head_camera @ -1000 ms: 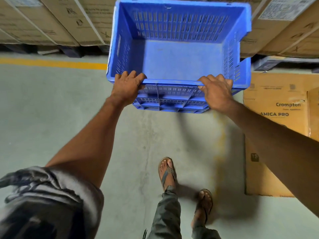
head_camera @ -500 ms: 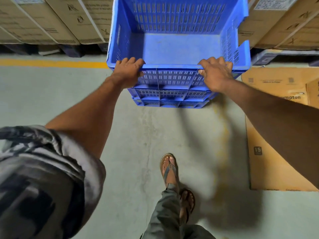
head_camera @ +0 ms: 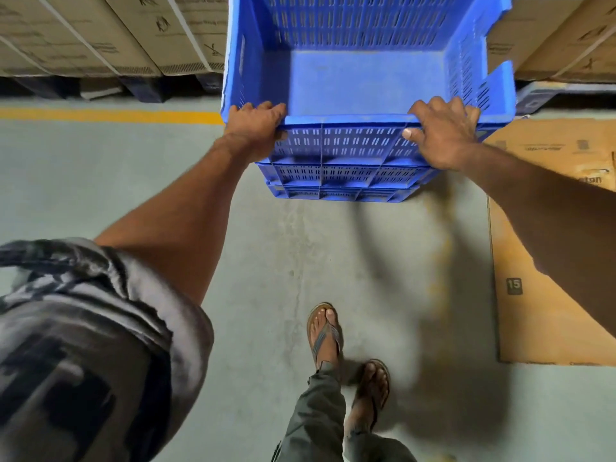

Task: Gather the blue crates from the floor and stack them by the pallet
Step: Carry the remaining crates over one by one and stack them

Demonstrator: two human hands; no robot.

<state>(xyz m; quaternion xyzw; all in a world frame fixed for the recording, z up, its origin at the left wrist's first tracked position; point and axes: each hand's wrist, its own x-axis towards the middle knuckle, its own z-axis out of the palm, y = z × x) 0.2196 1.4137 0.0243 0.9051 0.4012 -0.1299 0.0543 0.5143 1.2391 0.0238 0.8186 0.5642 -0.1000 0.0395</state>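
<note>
Grey concrete floor (head_camera: 100,195), yellow line (head_camera: 110,115) across it far left. Strapped cartons (head_camera: 100,35) in row behind line, more cartons (head_camera: 560,35) far right. Flattened cardboard (head_camera: 546,315) on floor right, "15" printed. Sandals (head_camera: 325,331) on both feet.

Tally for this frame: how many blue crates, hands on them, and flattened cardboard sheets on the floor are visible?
Blue crates: 3, nested, judged by the wall tiers visible at the near side
Hands on the top crate's rim: 2, left hand and right hand
Flattened cardboard sheets: 1
Total: 6
</note>
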